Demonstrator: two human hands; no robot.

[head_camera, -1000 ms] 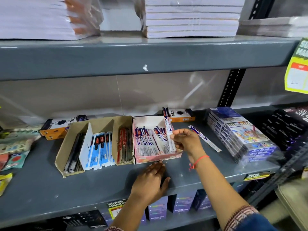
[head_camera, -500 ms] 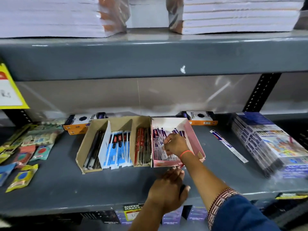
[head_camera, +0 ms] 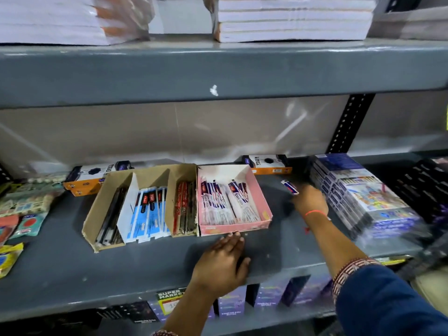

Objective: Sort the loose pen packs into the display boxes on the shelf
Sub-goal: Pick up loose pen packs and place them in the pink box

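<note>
A pink display box (head_camera: pixel 233 229) stands on the grey shelf (head_camera: pixel 97 267), filled with white-and-purple pen packs (head_camera: pixel 225 202). Joined to its left is a brown cardboard box (head_camera: pixel 93 219) with black, blue and red pen packs in separate compartments. My left hand (head_camera: pixel 223 263) lies flat on the shelf, its fingertips touching the pink box's front wall. My right hand (head_camera: pixel 309 202) is to the right of the pink box, closed over a loose pen pack (head_camera: pixel 289 186) on the shelf. Only the pack's far end shows.
A stack of wrapped colour-pencil boxes (head_camera: pixel 363 197) sits just right of my right hand. Orange-and-black boxes (head_camera: pixel 94 177) lie behind the display boxes. Sachets (head_camera: pixel 24 209) are strewn at the left. Notebook piles (head_camera: pixel 291 18) fill the upper shelf.
My right hand set a pen pack into the pink box, then moved right to the loose pack on the shelf. My left hand stayed at the box's front.
</note>
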